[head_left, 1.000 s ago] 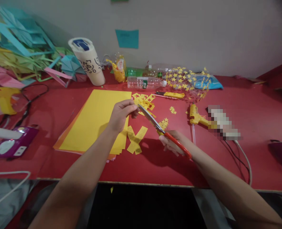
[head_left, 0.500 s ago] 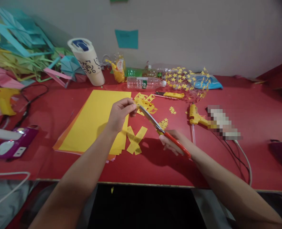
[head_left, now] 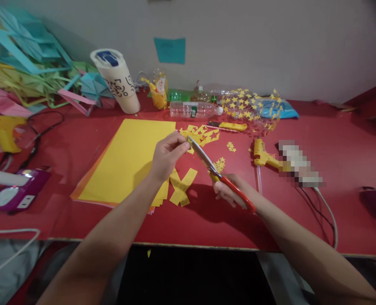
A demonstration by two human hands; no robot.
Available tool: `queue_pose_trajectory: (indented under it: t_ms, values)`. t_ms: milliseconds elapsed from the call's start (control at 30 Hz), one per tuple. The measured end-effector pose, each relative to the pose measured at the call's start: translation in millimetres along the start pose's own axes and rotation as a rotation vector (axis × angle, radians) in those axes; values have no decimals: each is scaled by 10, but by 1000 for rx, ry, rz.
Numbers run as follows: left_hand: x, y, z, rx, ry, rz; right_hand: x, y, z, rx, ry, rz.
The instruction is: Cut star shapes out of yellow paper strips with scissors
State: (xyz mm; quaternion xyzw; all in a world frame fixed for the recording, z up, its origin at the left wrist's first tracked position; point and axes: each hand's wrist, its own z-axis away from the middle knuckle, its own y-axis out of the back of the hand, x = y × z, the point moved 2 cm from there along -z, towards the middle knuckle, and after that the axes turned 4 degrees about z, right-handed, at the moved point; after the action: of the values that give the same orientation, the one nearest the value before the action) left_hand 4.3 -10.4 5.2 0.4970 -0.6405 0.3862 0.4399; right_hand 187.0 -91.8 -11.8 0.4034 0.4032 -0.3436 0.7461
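My right hand (head_left: 229,189) is closed around the red-handled scissors (head_left: 238,193), whose blades look nearly together and point up and left. Their tips meet the fingers of my left hand (head_left: 168,156), which pinch a small yellow paper piece (head_left: 190,142), mostly hidden. Behind the fingertips lie yellow paper scraps (head_left: 203,134) with star-shaped holes. Small yellow paper stars (head_left: 219,164) are heaped beside the blades. Two crossed yellow paper strips (head_left: 183,187) rest on the table below my left hand. A stack of yellow sheets (head_left: 127,156) lies under my left wrist.
A yellow utility knife (head_left: 230,126) and clear plastic bottle (head_left: 194,110) lie behind the scraps. Star-covered clear plastic (head_left: 248,106) sits at the back. A yellow glue gun (head_left: 261,154) is on the right. A white tumbler (head_left: 118,82) and folded paper shapes (head_left: 32,51) stand back left.
My left hand has moved slightly right, towards the blades. The cut yellow strip that hung by its fingers now lies flatter among the scraps. My right hand has barely moved.
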Motion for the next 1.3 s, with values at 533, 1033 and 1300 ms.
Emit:
queue_pose_trajectory:
  t_ms: [533,1033,1300]
  values:
    - [-68,-10,-5,-42,19,65,-24,-35,2,37,-70,-13]
    - [-106,-17,-5,-8,78,111,-2,-28,-7,47,-73,-16]
    - [-138,10,-20,20,84,86,-15,-15,-33,115,-76,-60]
